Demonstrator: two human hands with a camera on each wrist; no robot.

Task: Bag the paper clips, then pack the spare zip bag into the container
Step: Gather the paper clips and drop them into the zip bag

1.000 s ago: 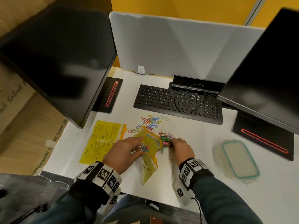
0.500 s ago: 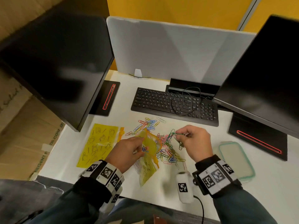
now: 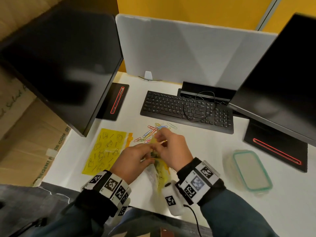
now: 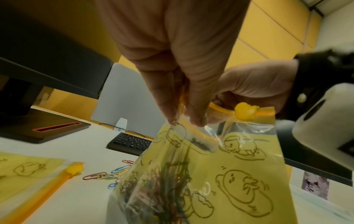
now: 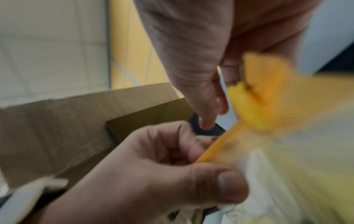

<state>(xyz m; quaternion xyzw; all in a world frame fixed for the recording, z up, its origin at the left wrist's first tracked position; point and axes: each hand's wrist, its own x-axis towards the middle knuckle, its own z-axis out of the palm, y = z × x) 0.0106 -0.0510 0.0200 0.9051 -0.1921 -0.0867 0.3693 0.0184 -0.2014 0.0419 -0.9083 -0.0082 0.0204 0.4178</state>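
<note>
- You're at a white desk [image 3: 205, 151], its near edge toward you.
- A grey divider panel [image 3: 188, 52] stands at the far edge; the yellow wall [image 3: 188, 7] rises behind it.
- Two dark monitors flank you: the left monitor [image 3: 59, 57] and the right monitor [image 3: 282, 74].
- A black keyboard [image 3: 186, 111] lies between them.
- Cardboard boxes [image 3: 25, 134] sit to your left.

There are two yellow zip bags: one flat bag [image 3: 105, 150] and one held bag [image 4: 201, 181]. There are two hands, two black screens, one keyboard [image 3: 186, 111], one container [image 3: 251, 170], and too many paper clips [image 3: 153, 131] to count.
</note>
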